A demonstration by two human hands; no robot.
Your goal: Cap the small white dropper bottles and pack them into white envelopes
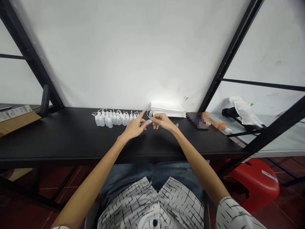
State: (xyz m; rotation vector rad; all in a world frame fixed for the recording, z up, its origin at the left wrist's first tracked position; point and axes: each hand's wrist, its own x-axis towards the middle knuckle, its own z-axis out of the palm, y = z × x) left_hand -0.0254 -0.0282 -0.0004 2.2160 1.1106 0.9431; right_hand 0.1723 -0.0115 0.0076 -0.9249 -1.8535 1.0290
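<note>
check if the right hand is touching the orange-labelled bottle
Apart: the head view shows the right hand clear of the orange-labelled bottle, with a blurred object lying between them.

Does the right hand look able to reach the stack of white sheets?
Probably yes: the right hand sits just in front of the stack, with nothing seen between them, though its fingers are at a small white item.

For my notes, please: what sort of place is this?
Probably a small hand-assembly workshop: rows of small white dropper bottles on a black metal-framed bench, beside a stack of white sheets.
</note>
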